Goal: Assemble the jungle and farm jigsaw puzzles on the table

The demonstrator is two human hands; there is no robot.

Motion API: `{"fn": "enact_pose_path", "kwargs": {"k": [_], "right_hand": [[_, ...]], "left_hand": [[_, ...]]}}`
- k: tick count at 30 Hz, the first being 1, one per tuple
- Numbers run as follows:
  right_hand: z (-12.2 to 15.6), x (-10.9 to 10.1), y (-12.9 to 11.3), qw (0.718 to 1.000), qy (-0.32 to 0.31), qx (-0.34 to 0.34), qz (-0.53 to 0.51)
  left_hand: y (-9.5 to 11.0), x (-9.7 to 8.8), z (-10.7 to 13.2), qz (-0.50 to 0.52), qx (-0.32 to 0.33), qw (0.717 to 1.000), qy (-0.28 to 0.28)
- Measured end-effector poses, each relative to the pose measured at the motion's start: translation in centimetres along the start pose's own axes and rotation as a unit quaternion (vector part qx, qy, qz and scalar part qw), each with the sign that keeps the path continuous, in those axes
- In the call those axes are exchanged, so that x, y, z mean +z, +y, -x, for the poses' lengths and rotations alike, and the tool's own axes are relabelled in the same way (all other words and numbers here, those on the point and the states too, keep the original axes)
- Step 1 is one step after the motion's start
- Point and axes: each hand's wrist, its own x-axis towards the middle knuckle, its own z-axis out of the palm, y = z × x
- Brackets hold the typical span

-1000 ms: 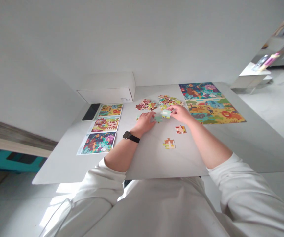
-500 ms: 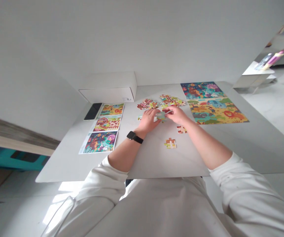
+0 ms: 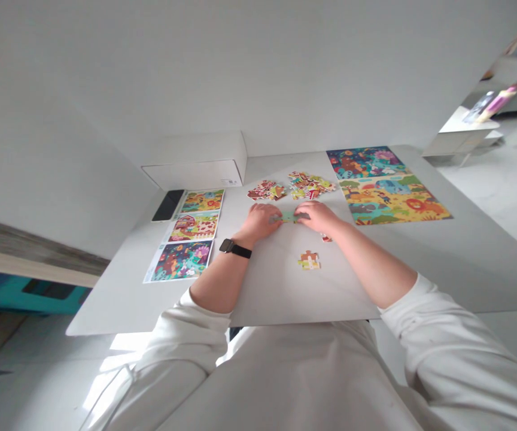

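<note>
My left hand (image 3: pixel 261 218), a black watch on its wrist, and my right hand (image 3: pixel 319 216) lie close together on the white table (image 3: pixel 280 287). Between their fingertips sit pale green puzzle pieces (image 3: pixel 291 216), and both hands press on them with curled fingers. Just beyond the hands lie two heaps of loose pieces (image 3: pixel 306 184). A small joined group of pieces (image 3: pixel 309 260) rests nearer to me. Another piece (image 3: pixel 326 238) peeks out from under my right wrist.
Two finished puzzles (image 3: pixel 386 191) lie at the right of the table. Three picture cards (image 3: pixel 191 230) sit in a row at the left, with a black phone (image 3: pixel 168 205) behind them. A white box (image 3: pixel 200 161) stands against the wall.
My right hand has brought its green piece down from mid-air to the table beside my left hand. Both hands now press the green pieces together.
</note>
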Motion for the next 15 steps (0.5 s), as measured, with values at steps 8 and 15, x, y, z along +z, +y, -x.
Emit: {"fn": "enact_pose_path", "kwargs": {"k": [8,15], "right_hand": [[0.05,-0.24,0.00,1.000,0.004,0.001,0.012],[0.16,-0.33,0.09,1.000,0.006,0.005,0.014]], "left_hand": [[-0.38,0.25,-0.10,-0.013,0.005,1.000,-0.003],[-0.14,0.36,-0.11,-0.020,0.006,1.000,0.012]]}}
